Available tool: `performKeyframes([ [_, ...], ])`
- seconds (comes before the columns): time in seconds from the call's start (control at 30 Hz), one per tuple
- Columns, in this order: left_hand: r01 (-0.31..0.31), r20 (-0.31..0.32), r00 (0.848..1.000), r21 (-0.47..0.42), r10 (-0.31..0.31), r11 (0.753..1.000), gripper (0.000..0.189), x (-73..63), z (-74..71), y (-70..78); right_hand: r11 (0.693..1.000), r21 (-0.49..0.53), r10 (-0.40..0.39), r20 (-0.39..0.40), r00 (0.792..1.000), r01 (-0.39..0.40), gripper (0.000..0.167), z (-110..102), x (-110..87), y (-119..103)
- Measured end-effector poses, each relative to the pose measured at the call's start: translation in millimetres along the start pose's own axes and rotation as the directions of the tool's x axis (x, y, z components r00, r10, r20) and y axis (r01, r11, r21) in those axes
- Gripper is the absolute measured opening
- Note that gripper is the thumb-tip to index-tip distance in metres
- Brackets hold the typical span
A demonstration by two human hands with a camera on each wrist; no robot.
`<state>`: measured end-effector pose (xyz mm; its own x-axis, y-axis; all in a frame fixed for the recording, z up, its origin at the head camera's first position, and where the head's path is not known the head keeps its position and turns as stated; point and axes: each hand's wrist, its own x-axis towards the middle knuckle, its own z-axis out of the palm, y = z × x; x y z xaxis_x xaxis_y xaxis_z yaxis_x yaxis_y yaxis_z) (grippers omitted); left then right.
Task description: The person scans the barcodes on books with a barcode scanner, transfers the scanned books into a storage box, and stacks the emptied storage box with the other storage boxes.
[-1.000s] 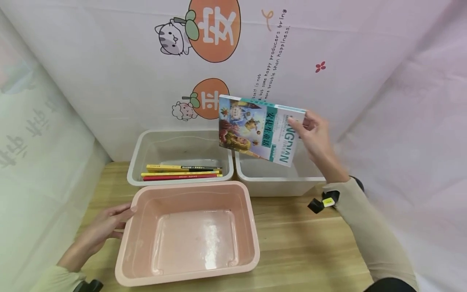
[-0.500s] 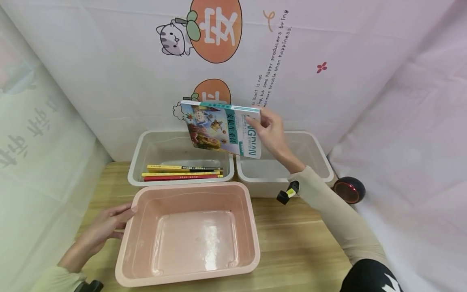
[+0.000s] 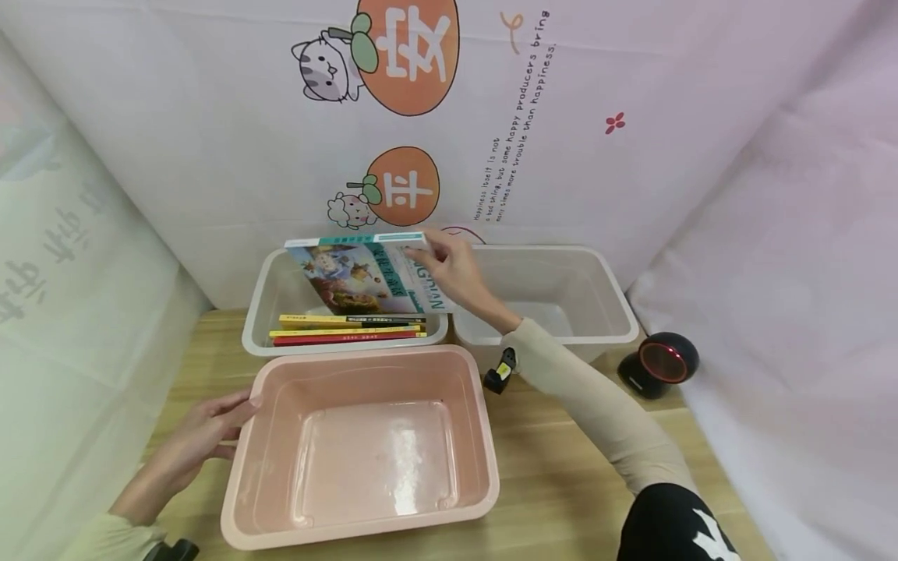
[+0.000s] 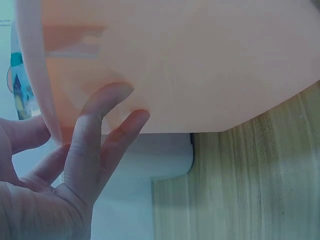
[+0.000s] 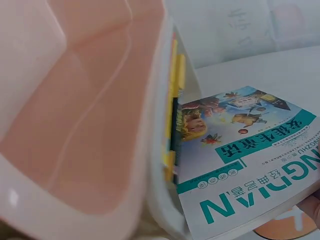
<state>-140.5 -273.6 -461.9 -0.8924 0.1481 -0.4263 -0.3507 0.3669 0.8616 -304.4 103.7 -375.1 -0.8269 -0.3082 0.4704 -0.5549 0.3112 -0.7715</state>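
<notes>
My right hand [image 3: 452,269] pinches one end of a book [image 3: 361,273] with a teal and white illustrated cover. The book is tilted, its lower edge inside the left white bin [image 3: 256,319], behind several thin yellow and red books [image 3: 351,336] standing there. In the right wrist view the book [image 5: 240,155] leans beside those spines, with only a bit of the hand showing at the right edge. My left hand [image 3: 210,432] grips the left rim of a pink bin [image 3: 358,530], thumb at the rim and fingers against the outer wall, as the left wrist view shows.
A second white bin [image 3: 561,339] stands to the right of the first. The pink bin sits in front of both on the wooden table [image 3: 561,483]. At the right is a small black round device [image 3: 659,362]. White printed cloth [image 3: 210,117] encloses the back and sides.
My right hand has carried the book left and down, from above the right white bin into the left one. The left hand has stayed on the pink bin.
</notes>
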Motion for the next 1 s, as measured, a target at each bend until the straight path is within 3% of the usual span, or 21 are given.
performKeyframes([
  [0.2, -0.001, -0.024, 1.000, 0.017, 0.002, 1.000, 0.072, -1.4, 0.7, 0.2, 1.000, 0.019, -0.003, 0.054, 0.999, 0.002, 0.026, 26, 1.6, 0],
  [0.33, -0.009, -0.030, 0.999, 0.028, 0.009, 1.000, 0.073, -1.7, 0.5, 1.3, 0.997, 0.063, 0.032, 0.057, 0.998, -0.036, 0.025, 39, 4.0, 6],
  [0.53, -0.015, -0.019, 1.000, 0.030, 0.016, 0.999, 0.074, -2.7, 0.7, 1.7, 0.995, 0.013, 0.098, 0.096, 0.991, -0.100, 0.014, 53, -4.7, 19],
  [0.67, -0.014, -0.017, 1.000, 0.031, 0.014, 0.999, 0.074, -3.8, 0.1, 2.5, 0.988, 0.023, 0.147, 0.131, 0.980, -0.151, 0.025, 55, -12.9, 26],
  [0.77, -0.010, -0.024, 1.000, 0.030, 0.010, 0.999, 0.073, -4.8, -0.9, 2.4, 0.976, 0.066, 0.195, 0.181, 0.964, -0.210, 0.040, 55, -16.2, 33],
  [0.87, -0.007, -0.031, 0.999, 0.022, 0.007, 1.000, 0.073, -4.8, -0.9, 2.0, 0.967, 0.058, 0.222, 0.298, 0.928, -0.250, 0.040, 51, -13.6, 37],
  [1.0, -0.011, -0.032, 0.999, 0.009, 0.011, 1.000, 0.072, -2.7, 1.1, 1.9, 0.985, -0.114, 0.167, 0.450, 0.877, -0.129, 0.029, 42, -3.3, 34],
])
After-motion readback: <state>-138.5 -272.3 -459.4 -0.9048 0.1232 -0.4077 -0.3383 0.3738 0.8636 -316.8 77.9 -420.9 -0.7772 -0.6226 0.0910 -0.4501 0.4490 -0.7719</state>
